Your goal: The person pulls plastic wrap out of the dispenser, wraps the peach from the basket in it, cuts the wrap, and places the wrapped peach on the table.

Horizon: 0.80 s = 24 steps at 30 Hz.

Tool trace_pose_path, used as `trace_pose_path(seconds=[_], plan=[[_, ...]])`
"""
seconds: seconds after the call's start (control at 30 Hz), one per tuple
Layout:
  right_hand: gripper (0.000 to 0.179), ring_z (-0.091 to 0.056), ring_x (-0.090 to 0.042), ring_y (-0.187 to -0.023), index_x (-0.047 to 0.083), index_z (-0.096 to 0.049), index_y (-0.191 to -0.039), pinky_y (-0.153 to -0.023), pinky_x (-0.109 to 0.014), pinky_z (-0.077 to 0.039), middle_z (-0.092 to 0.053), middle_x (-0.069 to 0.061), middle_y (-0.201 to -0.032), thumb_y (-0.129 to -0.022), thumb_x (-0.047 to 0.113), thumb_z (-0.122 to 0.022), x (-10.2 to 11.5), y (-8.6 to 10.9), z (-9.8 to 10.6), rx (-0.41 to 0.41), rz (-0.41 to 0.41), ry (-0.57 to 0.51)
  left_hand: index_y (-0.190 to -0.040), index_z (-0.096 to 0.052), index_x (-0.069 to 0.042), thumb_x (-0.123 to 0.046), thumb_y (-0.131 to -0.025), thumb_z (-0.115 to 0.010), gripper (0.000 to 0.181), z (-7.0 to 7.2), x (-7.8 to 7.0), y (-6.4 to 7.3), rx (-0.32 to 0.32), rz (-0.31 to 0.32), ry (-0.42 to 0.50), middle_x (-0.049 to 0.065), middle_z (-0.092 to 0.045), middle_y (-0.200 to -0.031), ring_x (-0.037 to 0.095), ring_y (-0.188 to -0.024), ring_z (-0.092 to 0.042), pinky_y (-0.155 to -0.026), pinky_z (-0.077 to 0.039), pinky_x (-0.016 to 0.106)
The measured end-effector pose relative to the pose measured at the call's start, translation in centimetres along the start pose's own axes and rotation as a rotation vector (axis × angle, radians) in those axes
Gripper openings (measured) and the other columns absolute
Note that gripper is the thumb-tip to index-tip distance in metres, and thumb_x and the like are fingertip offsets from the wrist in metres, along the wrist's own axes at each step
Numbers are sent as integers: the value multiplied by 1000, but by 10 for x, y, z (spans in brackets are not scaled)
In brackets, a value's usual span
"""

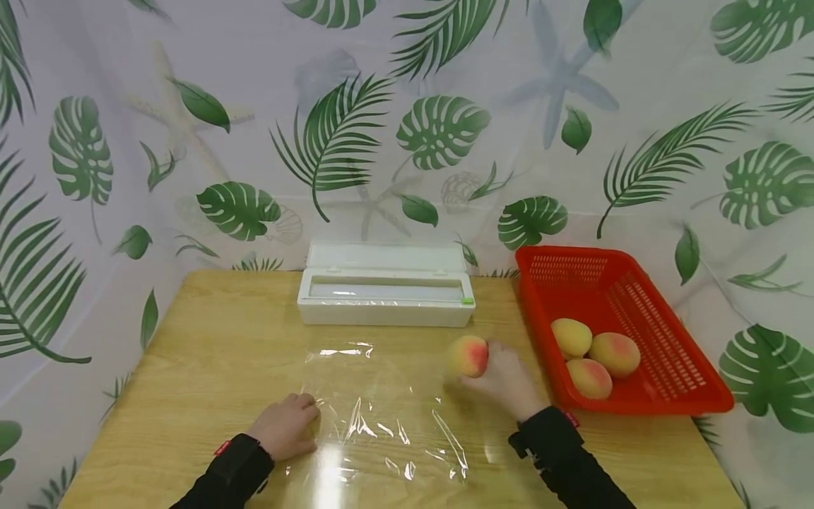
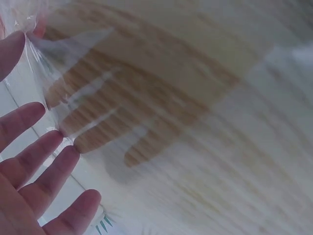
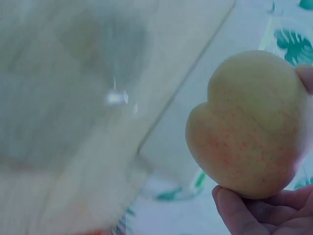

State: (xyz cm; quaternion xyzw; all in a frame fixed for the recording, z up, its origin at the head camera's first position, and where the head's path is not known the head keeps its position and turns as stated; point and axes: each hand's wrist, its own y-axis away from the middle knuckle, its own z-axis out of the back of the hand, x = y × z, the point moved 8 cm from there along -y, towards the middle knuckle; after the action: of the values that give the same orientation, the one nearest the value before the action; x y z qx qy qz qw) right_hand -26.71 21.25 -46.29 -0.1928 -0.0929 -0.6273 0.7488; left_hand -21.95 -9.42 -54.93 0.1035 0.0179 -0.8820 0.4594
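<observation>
My right hand [image 1: 509, 378] grips a yellow-and-red peach [image 1: 469, 356] above the table, just right of the sheet's far part. The right wrist view shows this peach [image 3: 249, 127] up close, with fingers pinching it from two sides. A sheet of clear plastic wrap [image 1: 381, 424] lies wrinkled on the wooden table between the hands. My left hand [image 1: 286, 426] rests at the sheet's left edge. Seen from the left wrist, its fingers [image 2: 58, 171] are spread and fairly straight, with fingertips touching the wrap [image 2: 73, 41]; the table mirrors them.
A white plastic-wrap dispenser [image 1: 381, 314] with a raised lid stands at the table's back, a small green piece at its right end. On the right, a red basket [image 1: 661, 311] holds three peaches [image 1: 613, 353]. A leaf-patterned cloth [image 1: 356, 141] hangs behind the wooden table [image 1: 210, 339].
</observation>
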Motion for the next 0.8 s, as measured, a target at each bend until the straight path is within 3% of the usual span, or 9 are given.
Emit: trace_pose_path(seconds=[0.4, 0.8], plan=[[70, -53, -20, -66, -9, -52, -98, -59, -32, -45, -55, -8, -75, -56, 40, -77, 44, 18, -43, 74, 51, -72, -92, -61, -10, -37, -66, -74, 40, 0, -2, -7, -2, -4, -19, 8, -52, -101, 26, -91, -51, -61, -46, 39], [50, -41, -13, -54, 3, -49, -76, -48, -25, -35, -42, 2, -61, -55, 40, -75, 91, 30, -71, 81, 179, -48, -92, -61, -8, -34, -64, -76, 41, 2, -4, 0, -7, 29, 7, 8, -52, -100, 28, -90, -50, -60, -46, 41]])
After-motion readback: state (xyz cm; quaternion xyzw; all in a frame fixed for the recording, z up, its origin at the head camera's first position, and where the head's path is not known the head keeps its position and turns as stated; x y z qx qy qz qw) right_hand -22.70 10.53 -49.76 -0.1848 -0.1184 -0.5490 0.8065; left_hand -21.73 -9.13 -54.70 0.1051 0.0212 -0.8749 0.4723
